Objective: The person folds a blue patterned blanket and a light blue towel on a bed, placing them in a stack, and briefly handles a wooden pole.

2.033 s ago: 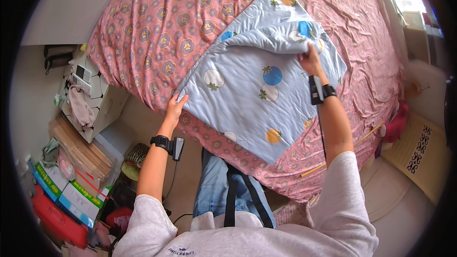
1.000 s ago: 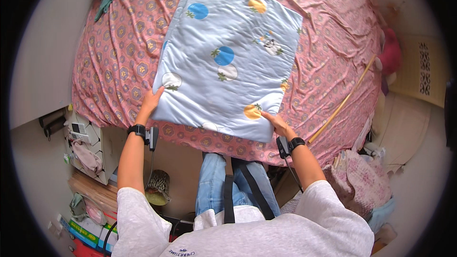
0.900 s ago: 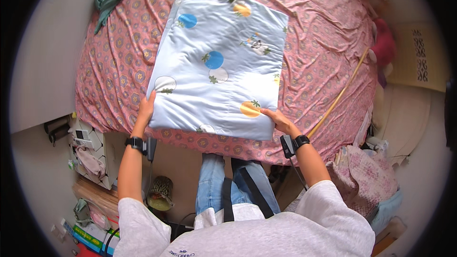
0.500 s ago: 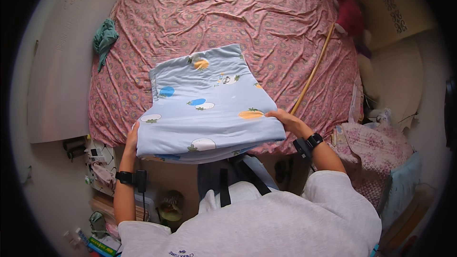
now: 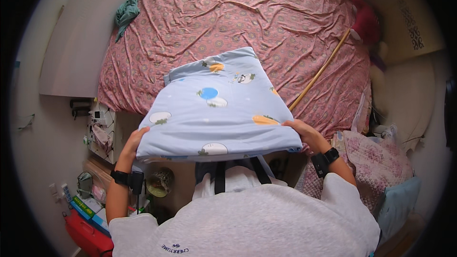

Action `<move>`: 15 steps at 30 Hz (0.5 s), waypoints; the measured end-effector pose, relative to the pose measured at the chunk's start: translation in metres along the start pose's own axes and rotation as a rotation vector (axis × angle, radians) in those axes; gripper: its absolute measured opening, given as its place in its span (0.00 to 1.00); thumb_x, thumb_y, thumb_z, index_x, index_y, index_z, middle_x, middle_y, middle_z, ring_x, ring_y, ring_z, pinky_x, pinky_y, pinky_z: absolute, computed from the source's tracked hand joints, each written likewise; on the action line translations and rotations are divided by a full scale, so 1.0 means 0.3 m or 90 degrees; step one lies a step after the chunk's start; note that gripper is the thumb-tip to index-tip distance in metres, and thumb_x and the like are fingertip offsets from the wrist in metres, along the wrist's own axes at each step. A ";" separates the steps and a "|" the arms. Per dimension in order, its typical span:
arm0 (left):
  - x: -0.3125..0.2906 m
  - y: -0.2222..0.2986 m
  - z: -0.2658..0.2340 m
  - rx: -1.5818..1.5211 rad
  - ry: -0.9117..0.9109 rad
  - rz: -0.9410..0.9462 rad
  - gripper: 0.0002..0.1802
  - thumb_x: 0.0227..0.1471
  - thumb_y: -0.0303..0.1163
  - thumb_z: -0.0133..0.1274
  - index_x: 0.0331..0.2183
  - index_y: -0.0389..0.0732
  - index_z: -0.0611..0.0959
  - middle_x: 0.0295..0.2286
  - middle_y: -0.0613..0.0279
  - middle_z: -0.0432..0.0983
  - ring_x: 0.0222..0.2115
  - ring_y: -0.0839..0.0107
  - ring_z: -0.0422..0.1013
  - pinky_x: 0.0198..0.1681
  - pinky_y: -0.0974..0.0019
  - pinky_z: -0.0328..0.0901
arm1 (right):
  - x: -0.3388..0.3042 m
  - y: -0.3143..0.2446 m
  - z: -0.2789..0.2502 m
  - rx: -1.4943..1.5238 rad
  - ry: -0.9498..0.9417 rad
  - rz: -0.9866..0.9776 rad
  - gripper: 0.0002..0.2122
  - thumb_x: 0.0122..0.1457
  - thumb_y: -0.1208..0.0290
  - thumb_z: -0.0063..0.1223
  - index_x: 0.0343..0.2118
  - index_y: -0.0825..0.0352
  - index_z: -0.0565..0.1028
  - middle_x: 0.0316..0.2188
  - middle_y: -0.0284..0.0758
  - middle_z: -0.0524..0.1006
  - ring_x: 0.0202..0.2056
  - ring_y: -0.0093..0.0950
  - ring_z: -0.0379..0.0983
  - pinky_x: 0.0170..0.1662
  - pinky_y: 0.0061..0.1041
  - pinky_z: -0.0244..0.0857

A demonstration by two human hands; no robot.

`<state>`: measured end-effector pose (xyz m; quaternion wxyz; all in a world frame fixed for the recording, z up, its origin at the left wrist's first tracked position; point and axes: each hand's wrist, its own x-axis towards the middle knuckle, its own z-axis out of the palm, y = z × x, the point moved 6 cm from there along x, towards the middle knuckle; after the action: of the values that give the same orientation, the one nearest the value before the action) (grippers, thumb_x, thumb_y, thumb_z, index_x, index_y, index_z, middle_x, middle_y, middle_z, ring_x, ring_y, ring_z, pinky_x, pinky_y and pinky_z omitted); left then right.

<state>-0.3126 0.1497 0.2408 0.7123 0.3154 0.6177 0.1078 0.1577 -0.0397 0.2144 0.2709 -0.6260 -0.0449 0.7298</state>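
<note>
A light blue quilt (image 5: 228, 119), folded into a thick layered pad and printed with white, blue and orange fruit shapes, spans the space between my hands. Its far part lies on the bed, while the near folded edge is held up over the bed's front edge. My left hand (image 5: 133, 143) grips the near left corner, thumb on top and fingers hidden under the layers. At the near right corner my right hand (image 5: 307, 134) clasps the quilt the same way, its thumb showing on top.
A pink patterned sheet (image 5: 200, 24) covers the bed in wrinkles. Right of the quilt lies a wooden stick (image 5: 319, 71); a green cloth (image 5: 126, 15) rests at the left edge. A pink floral quilted pad (image 5: 376, 157) is at the right, a red case (image 5: 88, 233) at lower left.
The quilt's near part has been drawn straighter and flatter, with its left side fold now mostly covered. My hands have spread slightly apart, and the view has shifted.
</note>
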 end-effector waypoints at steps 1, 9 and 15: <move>-0.017 -0.033 0.021 0.006 -0.003 -0.018 0.18 0.40 0.34 0.45 0.34 0.31 0.68 0.29 0.60 0.67 0.28 0.73 0.65 0.31 0.74 0.60 | 0.012 0.007 -0.008 -0.010 0.003 0.020 0.13 0.42 0.68 0.44 0.29 0.72 0.67 0.21 0.33 0.69 0.20 0.20 0.65 0.23 0.17 0.60; 0.168 0.221 0.081 -0.036 -0.074 0.071 0.15 0.42 0.33 0.41 0.32 0.34 0.70 0.27 0.60 0.68 0.26 0.73 0.65 0.29 0.73 0.61 | -0.064 -0.452 0.166 -0.039 -0.095 -0.291 0.13 0.49 0.65 0.36 0.33 0.69 0.66 0.23 0.34 0.70 0.21 0.21 0.67 0.22 0.17 0.62; -0.141 0.845 0.025 0.004 -0.039 0.429 0.17 0.43 0.37 0.40 0.33 0.34 0.69 0.25 0.60 0.67 0.24 0.76 0.65 0.28 0.75 0.61 | -0.345 -0.859 0.251 0.007 -0.168 -0.412 0.14 0.48 0.66 0.38 0.35 0.71 0.63 0.24 0.37 0.69 0.21 0.23 0.68 0.23 0.20 0.65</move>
<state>-0.2545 0.3215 0.4230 0.6540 0.5071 0.4572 0.3258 0.1816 0.1530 0.4269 0.4831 -0.4783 -0.2719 0.6811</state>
